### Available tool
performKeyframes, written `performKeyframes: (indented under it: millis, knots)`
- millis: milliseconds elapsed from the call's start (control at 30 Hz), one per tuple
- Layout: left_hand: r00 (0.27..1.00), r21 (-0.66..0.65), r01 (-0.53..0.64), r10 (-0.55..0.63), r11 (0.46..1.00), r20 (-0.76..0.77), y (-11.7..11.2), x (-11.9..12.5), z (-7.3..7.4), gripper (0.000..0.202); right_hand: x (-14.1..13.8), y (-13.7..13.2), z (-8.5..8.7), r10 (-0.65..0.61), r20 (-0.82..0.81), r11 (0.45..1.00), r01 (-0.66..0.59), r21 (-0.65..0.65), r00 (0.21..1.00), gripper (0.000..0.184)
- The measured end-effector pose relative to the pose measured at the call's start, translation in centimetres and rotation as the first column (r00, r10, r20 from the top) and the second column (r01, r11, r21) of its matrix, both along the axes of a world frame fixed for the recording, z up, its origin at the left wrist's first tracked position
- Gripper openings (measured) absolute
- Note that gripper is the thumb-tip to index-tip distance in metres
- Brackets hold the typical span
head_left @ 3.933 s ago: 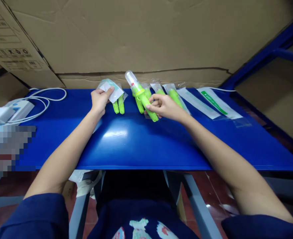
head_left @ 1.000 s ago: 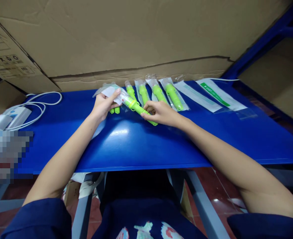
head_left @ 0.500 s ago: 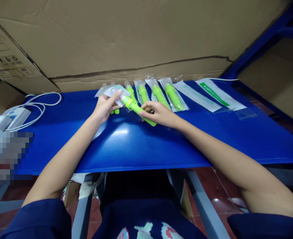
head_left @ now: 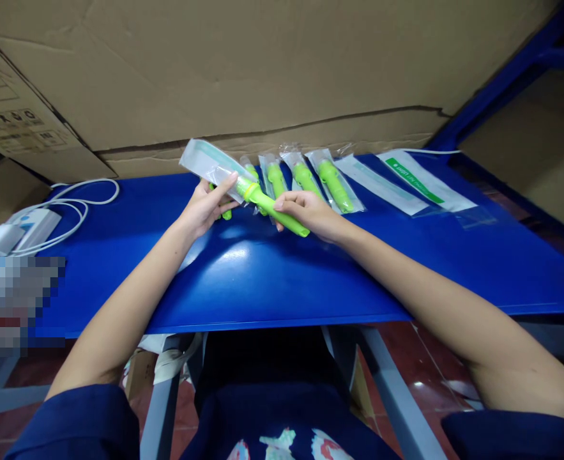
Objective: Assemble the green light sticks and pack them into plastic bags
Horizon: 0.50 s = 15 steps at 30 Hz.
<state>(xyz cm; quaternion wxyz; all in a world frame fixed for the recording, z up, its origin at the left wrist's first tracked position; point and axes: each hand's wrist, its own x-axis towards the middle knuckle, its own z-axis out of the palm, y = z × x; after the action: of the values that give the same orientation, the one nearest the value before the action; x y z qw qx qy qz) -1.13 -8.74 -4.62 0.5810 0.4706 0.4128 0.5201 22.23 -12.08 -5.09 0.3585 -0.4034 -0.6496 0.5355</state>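
Observation:
Above the table, my right hand (head_left: 305, 212) grips the body of a lime-green net light (head_left: 286, 220), with its tail end poking out past my fingers. My left hand (head_left: 211, 206) pinches a clear and white plastic sleeve (head_left: 207, 160) around the light's other end. Part of the light is inside the sleeve; its tail is outside. Behind my hands lie several green lights, some in clear sleeves, such as the bagged light (head_left: 336, 185). Another green light (head_left: 227, 214) is mostly hidden behind my left hand.
Two flat packaging sleeves lie at the right, one with a green "NET LIGHT" label (head_left: 414, 181). A white adapter (head_left: 35, 227) with a coiled white cable (head_left: 83, 201) sits on the left of the blue table (head_left: 282, 287). Cardboard (head_left: 262, 70) stands along the back.
The sleeve's far end has risen and now points up to the left. The light has shifted slightly right and is a little less steeply angled, with both hands still on it.

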Motion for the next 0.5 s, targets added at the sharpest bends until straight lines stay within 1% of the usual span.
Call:
performKeyframes:
  millis: [67,133,200,333,400,500]
  knots:
    - [1.000,0.043,0.007,-0.008,0.999,0.016,0.28,-0.19,-0.05,0.054,0.23,0.19,0.00,0.004,0.009,1.000,-0.004,0.000,1.000,0.026]
    - [1.000,0.055,-0.021,0.020,0.998,0.020,0.53,-0.24,0.00,0.048,0.39,0.34,-0.01,0.010,0.023,1.000,-0.010,-0.003,1.000,0.021]
    - [0.997,0.028,-0.069,0.069,0.997,0.017,0.67,-0.14,0.17,0.043,0.47,0.42,-0.05,0.019,0.033,1.000,-0.019,0.000,0.999,0.019]
    - [0.990,-0.029,-0.143,0.143,0.989,0.017,0.62,0.20,0.47,0.044,0.42,0.44,-0.18,0.015,0.019,1.000,-0.015,0.005,1.000,0.021]
    - [0.990,-0.035,-0.136,0.137,0.990,0.025,0.43,0.37,0.44,0.046,0.32,0.39,-0.20,-0.005,0.000,1.000,0.005,0.007,1.000,0.023]
    - [0.995,-0.032,-0.096,0.097,0.995,0.029,0.09,0.63,0.20,0.044,0.10,0.26,-0.08,-0.041,-0.014,0.999,0.041,-0.001,0.999,0.028]
